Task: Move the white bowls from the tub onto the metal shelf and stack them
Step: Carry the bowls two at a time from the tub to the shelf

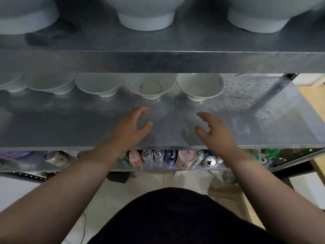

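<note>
Metal shelf (70,124): middle tier, centre of the frame; flat grey sheet metal, dull and speckled, mottled toward the right; bare along its front half.
White bowls (200,87): glazed, round, flared, each on a short foot ring; a row of them upright along the back of the metal shelf, centre to left. The two at the right stand just beside each other. Those farther left are blurred and look nested, count unclear.
Centre bowl (151,87): thin brownish ring round the inside bottom.
Blue mark (219,80): on the inner rim of the rightmost bowl; too small to read.
Upper shelf (158,62): top of the frame; same grey metal, with a folded front lip.
Large bowls (146,20): three pale foot rings on the upper shelf, bodies cut off by the frame.
Left hand (131,127): empty, fingers loosely curved, palm turned inward, over the bare front of the metal shelf.
Right hand (216,131): empty, same pose, mirrored; the two hands are apart and in front of the bowls, clear of them.
Lower shelf (26,166): below centre; holds the three items below.
Cans (147,155): silver tops; labels unreadable.
Red bottle (134,158): plastic.
Pink cup (186,159): on its side.
Floor (158,180): pale tiles.
Dark garment (175,217): bottom centre.
</note>
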`<action>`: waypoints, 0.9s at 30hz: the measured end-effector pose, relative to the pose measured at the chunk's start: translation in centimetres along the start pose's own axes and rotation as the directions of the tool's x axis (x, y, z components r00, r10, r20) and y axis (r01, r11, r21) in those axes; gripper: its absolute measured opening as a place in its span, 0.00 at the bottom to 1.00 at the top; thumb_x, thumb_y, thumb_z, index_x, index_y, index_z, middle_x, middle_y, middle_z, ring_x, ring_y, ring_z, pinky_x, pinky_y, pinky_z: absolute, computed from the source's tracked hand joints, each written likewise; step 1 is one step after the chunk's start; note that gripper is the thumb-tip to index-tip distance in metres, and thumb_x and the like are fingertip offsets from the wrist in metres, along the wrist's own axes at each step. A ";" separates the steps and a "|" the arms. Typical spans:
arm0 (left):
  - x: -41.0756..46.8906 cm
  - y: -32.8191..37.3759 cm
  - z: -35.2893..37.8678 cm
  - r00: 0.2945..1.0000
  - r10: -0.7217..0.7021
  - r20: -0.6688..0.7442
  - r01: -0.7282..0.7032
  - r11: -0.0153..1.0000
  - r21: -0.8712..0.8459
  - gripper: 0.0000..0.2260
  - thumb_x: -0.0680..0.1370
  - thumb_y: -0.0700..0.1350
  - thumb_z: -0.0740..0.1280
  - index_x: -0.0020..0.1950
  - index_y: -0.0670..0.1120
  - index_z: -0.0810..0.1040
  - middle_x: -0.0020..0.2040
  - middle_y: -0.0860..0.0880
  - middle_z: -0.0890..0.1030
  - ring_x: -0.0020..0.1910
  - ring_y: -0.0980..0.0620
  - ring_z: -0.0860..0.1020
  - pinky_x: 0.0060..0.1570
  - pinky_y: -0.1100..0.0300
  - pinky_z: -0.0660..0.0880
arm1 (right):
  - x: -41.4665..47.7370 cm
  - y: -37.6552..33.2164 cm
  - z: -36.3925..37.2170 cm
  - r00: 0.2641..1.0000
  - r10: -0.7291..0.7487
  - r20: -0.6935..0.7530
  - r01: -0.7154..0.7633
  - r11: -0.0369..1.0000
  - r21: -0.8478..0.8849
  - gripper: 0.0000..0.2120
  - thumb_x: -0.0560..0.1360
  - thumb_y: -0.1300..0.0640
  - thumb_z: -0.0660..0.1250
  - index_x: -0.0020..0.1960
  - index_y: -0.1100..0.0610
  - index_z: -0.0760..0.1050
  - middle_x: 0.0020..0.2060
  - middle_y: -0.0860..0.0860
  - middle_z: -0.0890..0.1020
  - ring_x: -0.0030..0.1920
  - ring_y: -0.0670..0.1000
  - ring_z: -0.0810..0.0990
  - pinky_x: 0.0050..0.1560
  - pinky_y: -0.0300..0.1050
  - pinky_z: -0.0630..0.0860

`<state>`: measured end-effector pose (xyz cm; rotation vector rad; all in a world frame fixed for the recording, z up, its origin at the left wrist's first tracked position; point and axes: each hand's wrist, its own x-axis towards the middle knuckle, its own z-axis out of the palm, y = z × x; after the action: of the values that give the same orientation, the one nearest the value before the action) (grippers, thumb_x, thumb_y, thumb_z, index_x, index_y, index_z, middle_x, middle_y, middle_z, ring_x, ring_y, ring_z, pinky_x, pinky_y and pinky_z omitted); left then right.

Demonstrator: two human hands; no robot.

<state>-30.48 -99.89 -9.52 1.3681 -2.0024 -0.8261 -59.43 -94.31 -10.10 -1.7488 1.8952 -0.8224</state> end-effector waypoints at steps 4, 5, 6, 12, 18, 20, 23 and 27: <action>-6.5 -0.7 -1.4 0.985 -0.089 0.149 0.121 0.969 -0.218 0.20 0.78 0.42 0.70 0.63 0.63 0.70 0.62 0.62 0.75 0.62 0.64 0.74 0.59 0.62 0.75 | -6.8 -3.1 0.5 0.972 0.231 0.035 -0.232 0.937 0.261 0.13 0.77 0.59 0.68 0.60 0.47 0.76 0.56 0.43 0.82 0.54 0.37 0.79 0.55 0.30 0.73; -7.9 -0.9 -1.7 0.979 -0.105 0.173 0.143 0.963 -0.230 0.20 0.78 0.43 0.69 0.62 0.65 0.71 0.62 0.62 0.76 0.61 0.64 0.75 0.54 0.65 0.77 | -8.5 -3.6 0.6 0.964 0.263 0.032 -0.261 0.924 0.278 0.13 0.77 0.59 0.69 0.58 0.46 0.76 0.55 0.42 0.82 0.53 0.35 0.79 0.54 0.29 0.73; -9.1 -1.1 -1.9 0.971 -0.132 0.200 0.183 0.948 -0.260 0.18 0.78 0.44 0.69 0.61 0.64 0.72 0.61 0.61 0.77 0.61 0.63 0.75 0.49 0.67 0.78 | -10.2 -3.9 0.7 0.958 0.286 0.032 -0.283 0.917 0.281 0.12 0.76 0.59 0.69 0.57 0.45 0.77 0.53 0.40 0.82 0.53 0.36 0.80 0.55 0.32 0.75; -13.8 -2.1 -0.7 0.915 -0.154 0.373 0.268 0.923 -0.275 0.20 0.72 0.56 0.65 0.63 0.57 0.75 0.60 0.58 0.78 0.62 0.59 0.76 0.63 0.51 0.75 | -21.2 -4.7 1.3 0.877 0.475 0.065 -0.470 0.823 0.319 0.11 0.77 0.55 0.68 0.57 0.41 0.77 0.54 0.37 0.81 0.55 0.40 0.80 0.56 0.39 0.75; -15.1 1.7 1.8 0.869 -0.078 0.489 0.238 0.931 -0.275 0.20 0.71 0.56 0.66 0.63 0.59 0.74 0.57 0.58 0.78 0.58 0.56 0.77 0.57 0.43 0.78 | -30.6 -4.9 1.1 0.774 0.633 0.033 -0.596 0.709 0.376 0.11 0.77 0.58 0.68 0.54 0.44 0.79 0.50 0.35 0.82 0.50 0.35 0.80 0.46 0.23 0.71; -15.4 3.4 2.8 0.850 -0.050 0.524 0.211 0.944 -0.252 0.17 0.72 0.55 0.65 0.61 0.61 0.75 0.56 0.60 0.78 0.58 0.57 0.78 0.56 0.45 0.78 | -33.0 -4.3 0.7 0.741 0.670 0.037 -0.624 0.667 0.407 0.10 0.77 0.58 0.68 0.54 0.43 0.80 0.50 0.35 0.82 0.49 0.35 0.80 0.45 0.23 0.71; -16.1 5.4 4.4 0.822 -0.056 0.566 0.191 0.964 -0.183 0.14 0.76 0.48 0.67 0.61 0.59 0.75 0.56 0.58 0.78 0.57 0.59 0.78 0.56 0.47 0.79 | -35.9 -3.5 -0.9 0.700 0.714 0.009 -0.641 0.623 0.449 0.10 0.78 0.57 0.68 0.53 0.41 0.79 0.50 0.32 0.81 0.49 0.35 0.80 0.44 0.24 0.71; -17.5 7.6 7.3 0.769 -0.035 0.639 0.157 0.978 -0.136 0.14 0.74 0.52 0.66 0.59 0.61 0.76 0.55 0.56 0.80 0.56 0.57 0.79 0.54 0.45 0.79 | -39.1 -1.9 -3.3 0.642 0.762 -0.082 -0.637 0.590 0.497 0.09 0.78 0.56 0.67 0.52 0.42 0.79 0.49 0.34 0.82 0.49 0.36 0.80 0.43 0.26 0.72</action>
<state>-34.93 -80.00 -10.48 1.1823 -2.2676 -1.6603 -55.91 -55.22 -9.46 -0.5020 2.1257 -1.0772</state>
